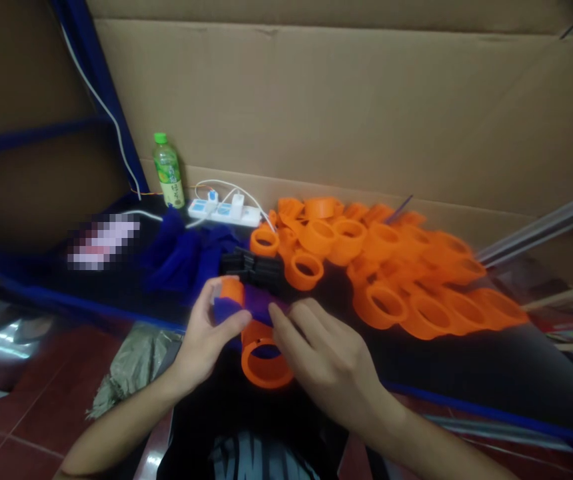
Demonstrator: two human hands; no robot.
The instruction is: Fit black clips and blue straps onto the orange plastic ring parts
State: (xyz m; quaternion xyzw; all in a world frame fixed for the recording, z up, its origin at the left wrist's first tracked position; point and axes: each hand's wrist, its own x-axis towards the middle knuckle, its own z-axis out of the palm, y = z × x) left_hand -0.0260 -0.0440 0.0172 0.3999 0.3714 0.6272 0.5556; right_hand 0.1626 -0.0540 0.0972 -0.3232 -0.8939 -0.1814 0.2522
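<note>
My left hand [206,337] is closed around the upper end of an orange plastic piece with a round ring [267,379] at its lower end. A purple-blue strip [259,304], which looks like fabric, lies across this piece, with my left thumb pressed by it. On the strip's right side, my right hand [329,350] has its fingers bent and pinched at the strip; motion blurs the fingertips. Both hands are just in front of a stack of black parts [254,268] on the dark table. The ring's opening faces me, and my right fingers partly cover its edge.
Many similar orange ring pieces [381,307] are heaped to the right. Blue fabric [181,257] lies on the left, near a white power strip [226,212] with cables and a green-capped bottle [168,173]. Cardboard [341,107] walls the back. A sack [139,360] sits below the table edge.
</note>
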